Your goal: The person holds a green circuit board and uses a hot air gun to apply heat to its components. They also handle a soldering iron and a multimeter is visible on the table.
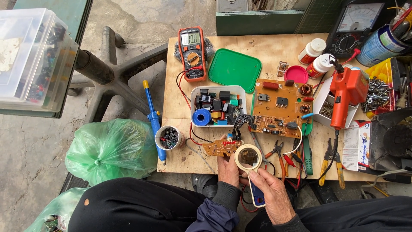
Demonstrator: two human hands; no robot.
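My left hand (228, 168) holds a small brown circuit board (221, 147) by its near edge, just above the front of the wooden table (266, 51). My right hand (274, 195) grips the white handle of a round magnifying glass (248, 157), whose lens sits over the right end of the small board. Black wires run from that board to a larger orange circuit board (279, 107) lying flat on the table behind it.
A white tray of parts (218, 106), a green lid (234, 69), an orange multimeter (192, 53), a cup of components (168, 138), a blue desoldering pump (152, 117), pliers (278, 152) and an orange soldering gun (345, 95) crowd the table. A green bag (111, 148) sits left.
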